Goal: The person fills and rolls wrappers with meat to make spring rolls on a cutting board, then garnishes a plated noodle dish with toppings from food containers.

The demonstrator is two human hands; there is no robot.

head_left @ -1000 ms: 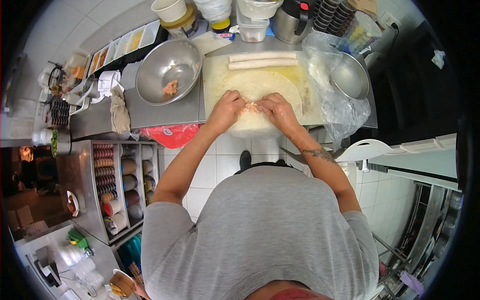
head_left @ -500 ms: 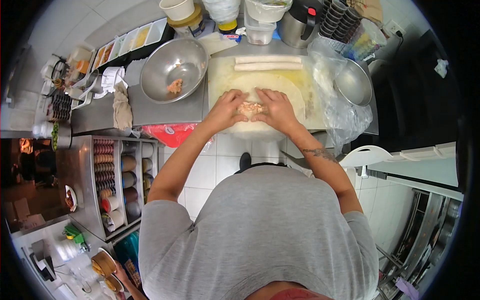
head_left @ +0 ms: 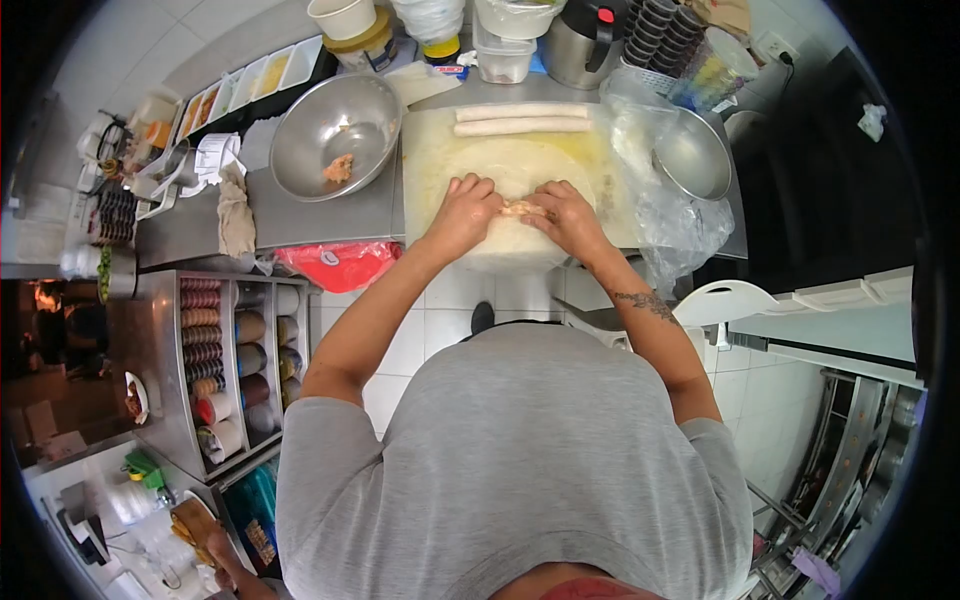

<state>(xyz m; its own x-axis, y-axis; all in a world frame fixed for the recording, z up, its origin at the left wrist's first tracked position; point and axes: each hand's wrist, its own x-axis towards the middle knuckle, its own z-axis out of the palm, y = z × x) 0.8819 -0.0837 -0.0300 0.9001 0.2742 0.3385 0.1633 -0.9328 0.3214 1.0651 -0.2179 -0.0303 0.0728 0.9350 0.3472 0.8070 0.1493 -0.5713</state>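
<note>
A thin round wrapper sheet [head_left: 520, 160] lies on the pale cutting board [head_left: 424, 185], its near part reaching the counter's front edge. Across its middle is a short strip of pinkish minced filling [head_left: 520, 208]. My left hand [head_left: 468, 212] is curled at the strip's left end, fingertips pressed against it. At the other end, my right hand [head_left: 570, 220] has its fingers bent over the filling, hiding part of it. Two long pale rolls [head_left: 522, 120] lie side by side at the back of the board.
A steel bowl [head_left: 300, 165] with a lump of mince [head_left: 338, 168] stands left of the board. To the right are a crumpled plastic bag [head_left: 690, 230] and a metal bowl [head_left: 692, 155]. A steel jug [head_left: 578, 50] stands behind. Another person's hand [head_left: 222, 550] shows at lower left.
My fingers have curled in tighter, and less of the filling shows between my hands. The whole view has shifted slightly. At lower left, the other person's hand and the brown item have moved.
</note>
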